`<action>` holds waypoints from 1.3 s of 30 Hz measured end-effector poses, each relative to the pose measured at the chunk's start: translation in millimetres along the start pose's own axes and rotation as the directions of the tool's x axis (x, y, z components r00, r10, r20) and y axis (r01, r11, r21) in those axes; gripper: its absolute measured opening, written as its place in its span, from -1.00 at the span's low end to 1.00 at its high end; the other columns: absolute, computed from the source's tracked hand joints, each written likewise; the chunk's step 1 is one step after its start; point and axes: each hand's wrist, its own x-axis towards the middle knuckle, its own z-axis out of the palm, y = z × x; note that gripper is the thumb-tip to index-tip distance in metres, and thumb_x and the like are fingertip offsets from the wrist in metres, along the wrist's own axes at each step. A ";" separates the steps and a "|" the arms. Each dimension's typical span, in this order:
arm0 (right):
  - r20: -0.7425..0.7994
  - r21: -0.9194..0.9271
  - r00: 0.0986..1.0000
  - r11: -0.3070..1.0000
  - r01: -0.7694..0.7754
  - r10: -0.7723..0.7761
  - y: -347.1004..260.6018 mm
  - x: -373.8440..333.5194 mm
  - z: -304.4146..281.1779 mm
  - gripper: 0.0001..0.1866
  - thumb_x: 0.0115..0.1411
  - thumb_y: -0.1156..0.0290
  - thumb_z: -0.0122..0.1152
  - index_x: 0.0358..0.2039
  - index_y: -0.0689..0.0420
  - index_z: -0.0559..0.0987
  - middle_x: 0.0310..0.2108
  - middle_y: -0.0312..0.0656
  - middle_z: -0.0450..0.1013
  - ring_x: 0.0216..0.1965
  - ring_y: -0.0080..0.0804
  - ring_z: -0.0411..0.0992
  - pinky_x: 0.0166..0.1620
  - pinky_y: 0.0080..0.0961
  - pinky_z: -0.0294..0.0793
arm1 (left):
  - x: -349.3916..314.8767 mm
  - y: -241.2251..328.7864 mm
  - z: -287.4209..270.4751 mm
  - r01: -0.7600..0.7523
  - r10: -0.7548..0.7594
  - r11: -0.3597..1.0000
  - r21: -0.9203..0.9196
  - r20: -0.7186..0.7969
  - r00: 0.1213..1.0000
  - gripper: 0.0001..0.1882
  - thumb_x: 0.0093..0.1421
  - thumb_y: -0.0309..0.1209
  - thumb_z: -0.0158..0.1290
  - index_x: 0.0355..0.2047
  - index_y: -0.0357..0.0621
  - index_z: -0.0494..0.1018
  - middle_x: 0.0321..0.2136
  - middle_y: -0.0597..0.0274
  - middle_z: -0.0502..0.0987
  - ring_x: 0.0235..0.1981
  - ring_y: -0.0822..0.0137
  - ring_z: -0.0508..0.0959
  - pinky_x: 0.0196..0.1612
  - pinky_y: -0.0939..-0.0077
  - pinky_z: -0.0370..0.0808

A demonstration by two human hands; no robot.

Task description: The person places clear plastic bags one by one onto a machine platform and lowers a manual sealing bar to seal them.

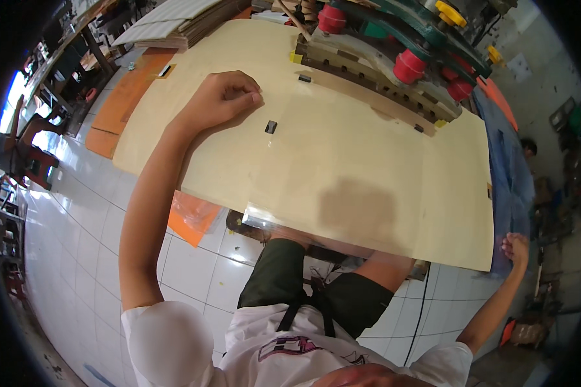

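A wide cream board (458, 193) lies in front of me, with small black pieces (271, 127) set on it. A clear plastic sheet (258, 216) covers part of the board, and its shiny edge reaches the near side. Above the board's left part is my left hand (229, 97), fingers curled and thumb pressed against them; whatever they may hold is hidden. Off the right edge, my right hand (515, 248) is closed beside the bluish plastic sheets (507, 174). Whether it pinches one of them I cannot make out.
A green press frame (426, 39) with red round parts (409, 66) and a long perforated bar (374, 74) stands over the board's far side. Stacked pale panels (168, 26) lie far left. An orange board (132, 97) borders the left, and a stool (35, 151) stands beyond.
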 end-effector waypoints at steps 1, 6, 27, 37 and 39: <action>-0.002 -0.001 1.000 1.000 -0.001 0.001 -0.8 -1.1 -3.0 -0.89 0.26 0.33 0.21 -0.32 0.08 0.55 -0.57 -0.31 0.49 -0.67 -0.62 0.35 -0.65 -0.55 0.25 | 0.3 -0.1 -0.3 0.034 -0.034 0.998 -0.044 0.008 0.999 -0.80 0.18 -0.42 0.17 -0.33 -0.37 0.56 -0.31 0.10 0.63 -0.25 0.33 0.61 -0.12 0.44 0.53; -0.014 -0.077 0.945 0.942 0.325 -0.327 -21.8 10.8 -35.6 -0.88 0.32 0.33 0.12 -0.34 0.06 0.52 -0.58 -0.37 0.46 -0.70 -0.66 0.23 -0.68 -0.57 0.13 | 1.4 0.5 -4.7 0.026 -0.027 0.999 0.048 0.040 0.999 -0.77 0.23 -0.41 0.15 -0.23 -0.38 0.54 -0.27 0.12 0.62 -0.18 0.37 0.58 -0.04 0.46 0.50; -0.147 0.422 0.821 0.716 0.556 -0.551 -178.1 14.6 -32.7 -0.66 0.34 0.27 0.13 0.01 0.21 0.59 -0.25 -0.26 0.57 -0.30 -0.58 0.47 -0.27 -0.67 0.42 | -0.6 48.3 7.8 -0.413 0.494 0.794 0.445 -0.079 0.866 -0.88 0.06 -0.55 0.16 -0.36 -0.29 0.57 -0.47 0.08 0.58 -0.44 0.16 0.55 -0.31 0.37 0.47; -0.019 -0.335 0.426 0.407 0.850 -0.905 -209.7 -115.1 41.0 -0.74 0.12 0.34 0.30 -0.19 0.17 0.64 -0.41 -0.15 0.61 -0.39 -0.33 0.58 -0.28 -0.37 0.50 | 70.3 217.9 180.6 -0.678 0.658 0.732 0.065 0.191 0.728 -0.43 0.19 -0.26 0.10 0.20 -0.09 0.31 -0.19 -0.16 0.56 -0.17 -0.09 0.59 -0.07 0.10 0.49; -0.020 -0.409 0.442 0.411 0.815 -0.897 -213.0 -137.8 49.8 -0.77 0.09 0.34 0.33 -0.26 0.16 0.65 -0.42 -0.12 0.61 -0.38 -0.26 0.59 -0.29 -0.32 0.51 | 101.7 236.8 228.6 -0.611 0.609 0.790 -0.050 0.187 0.771 -0.38 0.25 -0.11 0.02 0.26 -0.09 0.23 -0.17 -0.21 0.56 -0.13 -0.18 0.56 -0.03 0.05 0.47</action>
